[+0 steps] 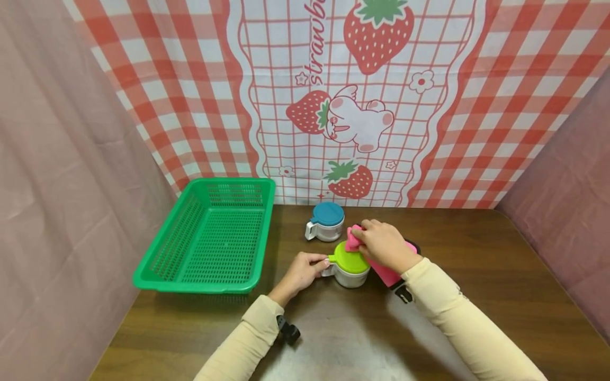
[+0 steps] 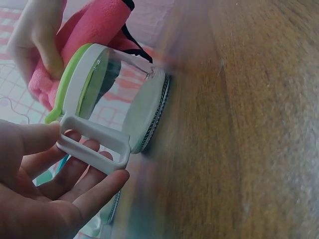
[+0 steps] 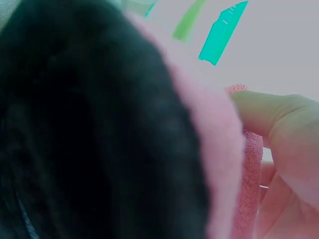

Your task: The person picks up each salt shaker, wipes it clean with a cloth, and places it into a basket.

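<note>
A clear jar with a lime-green lid (image 1: 351, 258) and a white handle (image 2: 94, 144) stands upright on the table. My left hand (image 1: 301, 274) holds that handle, thumb at its top near the lid's tab and fingers curled behind and under it. Bunched in my right hand (image 1: 383, 244) is a pink cloth (image 1: 354, 238) with dark edging, pressed against the lid's top. The rest of the cloth hangs down beside the jar on the right. In the right wrist view the cloth's black edge covers much of the picture, while thumb and fingers pinch the pink cloth (image 3: 251, 154).
Behind the lime-lidded jar stands a similar one with a blue lid (image 1: 328, 214), its handle toward the left. A green perforated basket (image 1: 259, 254) sits at the table's left. A checked strawberry-print cloth (image 1: 443, 116) hangs along the back, with plain curtains at both sides.
</note>
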A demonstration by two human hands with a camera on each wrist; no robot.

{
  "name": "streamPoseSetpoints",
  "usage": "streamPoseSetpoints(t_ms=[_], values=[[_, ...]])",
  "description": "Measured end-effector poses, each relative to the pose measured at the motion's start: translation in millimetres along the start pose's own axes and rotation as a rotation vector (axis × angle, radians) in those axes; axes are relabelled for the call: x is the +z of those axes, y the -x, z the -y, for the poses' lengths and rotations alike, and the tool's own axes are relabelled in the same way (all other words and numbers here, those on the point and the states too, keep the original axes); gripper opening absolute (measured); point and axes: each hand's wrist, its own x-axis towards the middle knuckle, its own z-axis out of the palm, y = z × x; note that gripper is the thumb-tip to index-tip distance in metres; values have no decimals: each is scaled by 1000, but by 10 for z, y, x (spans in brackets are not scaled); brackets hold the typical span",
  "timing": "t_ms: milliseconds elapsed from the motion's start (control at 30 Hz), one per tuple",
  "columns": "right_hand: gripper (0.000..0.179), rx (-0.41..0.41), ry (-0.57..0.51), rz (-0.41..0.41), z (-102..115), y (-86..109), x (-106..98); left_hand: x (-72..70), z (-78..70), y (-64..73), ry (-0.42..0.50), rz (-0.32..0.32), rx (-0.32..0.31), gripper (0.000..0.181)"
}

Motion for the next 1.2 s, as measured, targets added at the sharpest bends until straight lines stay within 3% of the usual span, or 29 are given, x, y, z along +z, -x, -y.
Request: streamPoseSetpoints(t_ms=[300, 533, 1200], values=[[26, 42, -40, 20, -112, 141, -11, 9, -13, -1, -12, -3, -16, 25], [25, 28, -27, 7, -83, 246, -58, 13, -16, 0, -4, -7, -21, 26], [32, -151, 42, -90, 173, 411, -110, 8, -7, 4, 10, 5, -23, 26]])
